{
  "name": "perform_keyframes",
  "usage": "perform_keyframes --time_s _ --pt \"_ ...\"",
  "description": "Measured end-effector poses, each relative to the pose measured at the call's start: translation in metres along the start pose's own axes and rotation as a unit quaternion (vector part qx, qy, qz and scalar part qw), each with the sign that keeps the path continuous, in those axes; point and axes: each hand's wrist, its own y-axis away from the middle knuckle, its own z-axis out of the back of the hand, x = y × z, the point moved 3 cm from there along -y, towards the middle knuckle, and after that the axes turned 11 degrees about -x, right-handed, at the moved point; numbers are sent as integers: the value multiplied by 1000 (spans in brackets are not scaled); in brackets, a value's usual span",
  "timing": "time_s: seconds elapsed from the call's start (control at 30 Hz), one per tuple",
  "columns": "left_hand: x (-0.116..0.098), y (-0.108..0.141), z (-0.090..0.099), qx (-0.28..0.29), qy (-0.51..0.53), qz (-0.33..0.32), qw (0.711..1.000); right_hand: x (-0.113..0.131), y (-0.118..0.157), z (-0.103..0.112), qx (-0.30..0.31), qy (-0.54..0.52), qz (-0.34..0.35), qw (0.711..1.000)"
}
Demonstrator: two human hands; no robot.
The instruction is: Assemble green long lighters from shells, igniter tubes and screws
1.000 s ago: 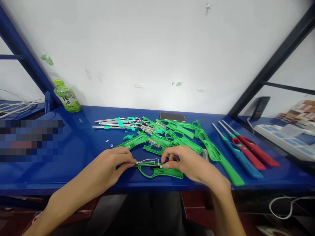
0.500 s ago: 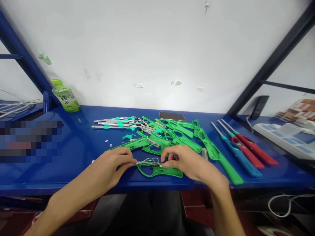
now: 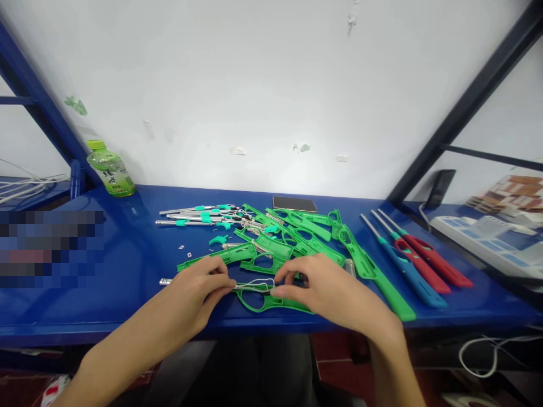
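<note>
My left hand (image 3: 203, 291) is closed, pinching the wire end of a metal lighter tube whose silver tip (image 3: 165, 281) sticks out on its far side. White wires (image 3: 258, 282) loop from there towards my right hand (image 3: 316, 291). Thumb and finger of my right hand pinch a small black igniter, now mostly covered by the fingertips. Both hands work over a green lighter half-shell (image 3: 271, 304) with a looped trigger guard, lying near the table's front edge. Just behind lie more green half-shells (image 3: 267, 261) in a heap.
Metal tubes with teal collars (image 3: 206, 217) lie at the back left of the blue table (image 3: 127, 254). To the right are a blue lighter (image 3: 413, 268) and two red lighters (image 3: 441, 260). A phone (image 3: 294, 203) and a green bottle (image 3: 111, 169) stand or lie near the wall.
My right fingertips have shifted slightly left and cover more of the black igniter. The left hand keeps its pinch, with more of the tube's tip showing. The view has shifted slightly.
</note>
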Motion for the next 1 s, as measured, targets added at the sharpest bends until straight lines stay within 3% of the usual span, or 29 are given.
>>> perform_keyframes --time_s 0.2,1.0 --pt "-3 -2 1 1 7 1 1000 -2 -5 -8 -2 -5 5 1000" --pt "-5 -3 0 12 24 17 1000 13 -3 3 -85 -40 41 995"
